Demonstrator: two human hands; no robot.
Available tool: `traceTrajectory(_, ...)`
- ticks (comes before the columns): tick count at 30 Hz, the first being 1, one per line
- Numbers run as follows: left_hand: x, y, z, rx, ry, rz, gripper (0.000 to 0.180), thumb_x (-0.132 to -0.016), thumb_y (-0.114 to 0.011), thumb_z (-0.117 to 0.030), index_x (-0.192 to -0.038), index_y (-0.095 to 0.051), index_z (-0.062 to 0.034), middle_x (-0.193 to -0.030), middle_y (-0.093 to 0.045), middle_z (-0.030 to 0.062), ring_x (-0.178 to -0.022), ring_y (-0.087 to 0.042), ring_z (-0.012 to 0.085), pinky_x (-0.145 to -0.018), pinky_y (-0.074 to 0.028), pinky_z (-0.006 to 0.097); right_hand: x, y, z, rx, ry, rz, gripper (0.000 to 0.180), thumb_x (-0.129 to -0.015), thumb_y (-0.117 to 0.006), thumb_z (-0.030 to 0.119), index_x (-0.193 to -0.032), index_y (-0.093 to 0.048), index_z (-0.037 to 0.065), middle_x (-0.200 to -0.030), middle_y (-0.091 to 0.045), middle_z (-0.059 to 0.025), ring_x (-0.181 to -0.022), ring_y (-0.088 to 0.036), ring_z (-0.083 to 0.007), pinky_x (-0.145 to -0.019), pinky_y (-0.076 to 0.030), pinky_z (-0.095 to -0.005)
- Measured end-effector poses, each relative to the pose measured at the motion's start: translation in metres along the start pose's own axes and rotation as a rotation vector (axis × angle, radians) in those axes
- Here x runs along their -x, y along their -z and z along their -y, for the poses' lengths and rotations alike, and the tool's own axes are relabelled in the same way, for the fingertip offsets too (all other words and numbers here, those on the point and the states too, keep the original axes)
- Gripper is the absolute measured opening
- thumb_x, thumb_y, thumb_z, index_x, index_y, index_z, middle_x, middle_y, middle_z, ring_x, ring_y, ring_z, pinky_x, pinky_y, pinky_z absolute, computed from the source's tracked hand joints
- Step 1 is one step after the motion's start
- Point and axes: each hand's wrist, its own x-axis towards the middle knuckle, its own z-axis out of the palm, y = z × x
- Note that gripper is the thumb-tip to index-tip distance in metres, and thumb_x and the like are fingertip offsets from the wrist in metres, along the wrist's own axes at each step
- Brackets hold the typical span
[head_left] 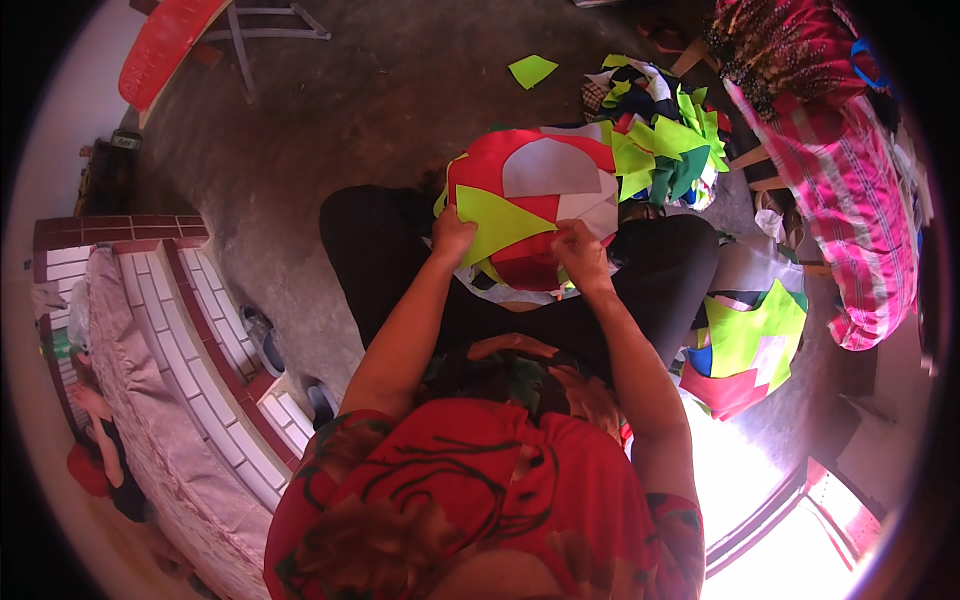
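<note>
Across my lap rests a rounded patchwork bundle (585, 152) of red, grey and lime-green cloth. A lime-green triangular fabric piece (497, 225) lies over its near left part. My left hand (454, 237) is closed on the left edge of this piece. At its pointed right tip, my right hand (582, 252) is closed in a pinch. The fingertips are small in view, and whether the right one also holds a needle or thread cannot be made out.
Beyond my right knee sits a heap of cloth scraps (680, 140), with a loose lime scrap (532, 70) on the floor. Another patchwork bundle (755, 340) lies at my right. A pink plaid cloth (845, 210) drapes at far right. A person (105, 450) is at far left beside a covered bed (150, 400).
</note>
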Motion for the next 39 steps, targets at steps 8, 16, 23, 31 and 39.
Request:
traceTrajectory(8, 0.015, 0.003, -0.022, -0.228, -0.094, -0.150, 0.060, -0.066, -0.072, -0.016, -0.118, -0.043, -0.0057, -0.114, -0.054, 0.0185, -0.107, -0.055, 0.0365, -0.089, -0.045, 0.042, 0.001, 0.005, 0.007, -0.087, -0.091, -0.137, 0.039, -0.080, -0.063, 0.017, -0.116, -0.051, 0.009, -0.093, -0.065, -0.0154, -0.083, -0.064, -0.0321, -0.075, -0.050, -0.0399)
traceTrajectory(16, 0.033, 0.006, -0.049, -0.623, -0.388, -0.155, 0.078, -0.066, -0.081, -0.022, -0.132, -0.040, -0.0110, -0.142, -0.028, 0.0166, -0.128, -0.031, 0.0374, -0.097, -0.042, 0.045, -0.001, 0.003, 0.017, -0.028, 0.010, -0.220, 0.040, -0.079, -0.064, 0.014, -0.117, -0.051, 0.009, -0.097, -0.064, -0.0168, -0.087, -0.065, -0.0310, -0.078, -0.051, -0.0376)
traceTrajectory(23, 0.019, -0.014, -0.036, -0.720, -0.607, 0.013, 0.075, -0.067, -0.079, -0.021, -0.132, -0.042, -0.0111, -0.143, -0.031, 0.0183, -0.130, -0.031, 0.0412, -0.105, -0.032, 0.052, 0.043, 0.077, 0.087, -0.402, 0.063, -0.227, 0.027, -0.085, -0.061, 0.006, -0.112, -0.056, 0.003, -0.101, -0.061, -0.0082, -0.088, -0.061, -0.0158, -0.077, -0.051, -0.0298)
traceTrajectory(31, 0.010, -0.023, -0.024, -0.794, -0.540, 0.077, 0.077, -0.066, -0.079, -0.027, -0.132, -0.042, -0.0112, -0.144, -0.031, 0.0182, -0.129, -0.032, 0.0412, -0.105, -0.030, 0.053, 0.139, 0.235, 0.059, 0.007, -0.012, -0.890, 0.019, -0.086, -0.059, 0.001, -0.104, -0.062, 0.000, -0.091, -0.064, -0.0033, -0.082, -0.059, -0.0104, -0.076, -0.046, -0.0229)
traceTrajectory(39, 0.012, -0.013, -0.039, -0.708, -0.648, -0.019, 0.069, -0.067, -0.079, -0.025, -0.127, -0.048, -0.0073, -0.144, -0.031, 0.0168, -0.130, -0.034, 0.0384, -0.105, -0.034, 0.047, 0.243, 0.275, -0.039, 0.541, -0.463, -0.976, 0.026, -0.078, -0.066, 0.016, -0.103, -0.067, 0.011, -0.095, -0.065, -0.0111, -0.089, -0.064, -0.0257, -0.078, -0.049, -0.0373)
